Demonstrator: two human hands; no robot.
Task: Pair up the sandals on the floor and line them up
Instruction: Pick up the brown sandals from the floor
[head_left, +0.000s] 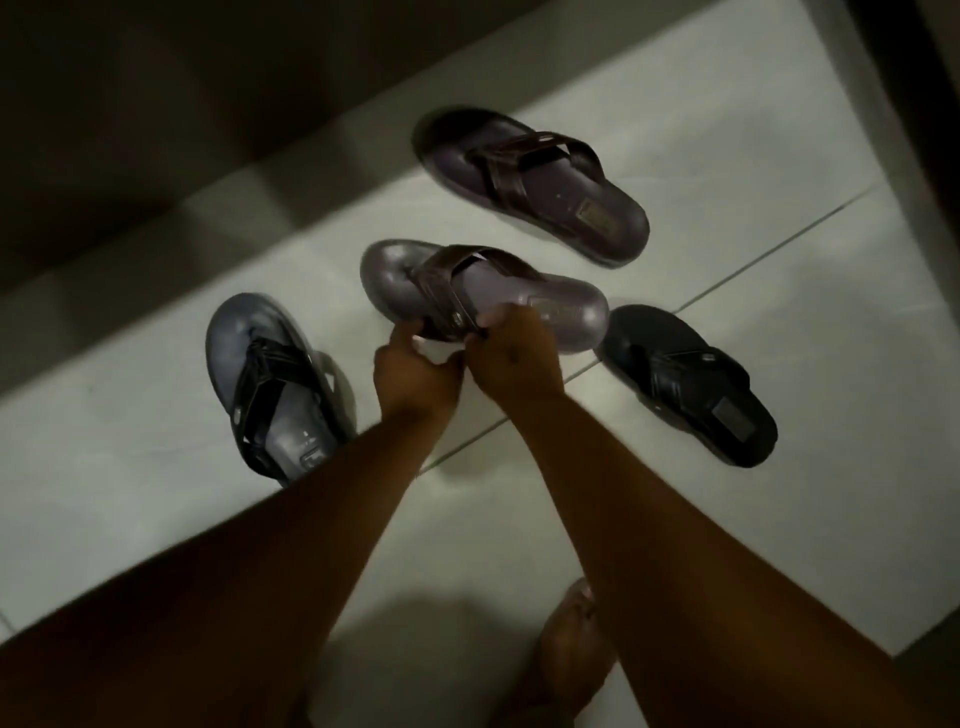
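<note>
Head view looked steeply down on a pale tiled floor (701, 130), dim light, some motion blur. Floor's far edge ran diagonally from lower left to upper right against a dark wall base or step (130, 130); a second dark edge closed the right side. Thin grout lines crossed the tiles. Bare tile lay open at the far right corner and in the near middle, between the forearms. Four sandals were scattered, all sole-down, none touching that could be told. Held brown sandal (483, 296) sat at the centre, toe toward the far-left edge, heel to the right. Left hand (415, 374) and right hand (514, 358) were close together, knuckles nearly meeting, both closed on the near side of this sandal at its strap; fingertips curled over the rim. Whether it was lifted or resting on the tile could not be told. Its match, second brown sandal (535, 182), lay beyond it toward the far edge, roughly parallel, a strip of tile between them. Grey-blue sandal (275, 384) lay left of the left hand, near the left forearm, toe away. Black sandal (685, 384) lay right of the right hand, its toe just beside the held sandal's heel. All had thick rounded soles, smooth glossy footbeds, crossed leather-like straps and a small rectangular heel label. A bare foot (571, 649) showed at the near edge.
</note>
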